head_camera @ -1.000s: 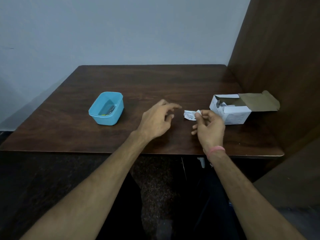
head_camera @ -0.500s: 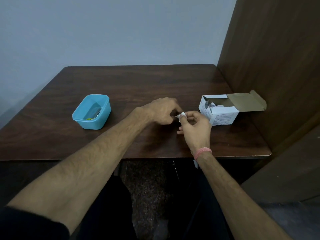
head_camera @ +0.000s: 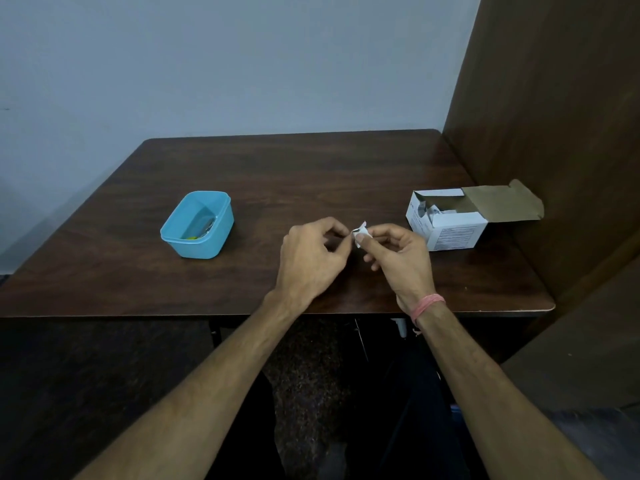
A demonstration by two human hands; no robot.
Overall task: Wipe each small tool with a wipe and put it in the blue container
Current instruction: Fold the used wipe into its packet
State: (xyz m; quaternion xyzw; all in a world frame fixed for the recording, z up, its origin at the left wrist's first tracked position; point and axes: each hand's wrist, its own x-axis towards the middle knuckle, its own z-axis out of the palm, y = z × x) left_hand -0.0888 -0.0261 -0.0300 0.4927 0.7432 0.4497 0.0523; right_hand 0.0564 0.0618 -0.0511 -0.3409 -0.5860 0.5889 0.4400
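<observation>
A small white wipe packet (head_camera: 360,233) is pinched between the fingertips of both hands above the table's front middle. My left hand (head_camera: 311,259) holds its left edge with curled fingers; my right hand (head_camera: 398,258), with a pink band at the wrist, pinches its right side. The blue container (head_camera: 221,233) stands to the left, apart from my hands, with a few small tools lying inside, one with a yellow part. No loose tool shows on the table.
An open white cardboard box (head_camera: 453,230) with several wipe packets inside stands at the right, its brown flap folded back toward a wooden side panel (head_camera: 554,133). The dark wooden table (head_camera: 294,168) ends just in front of my wrists. A pale wall is behind.
My left hand came in from open and took hold of the packet's left edge. Both hands now hold it together; the camera view shifted slightly.
</observation>
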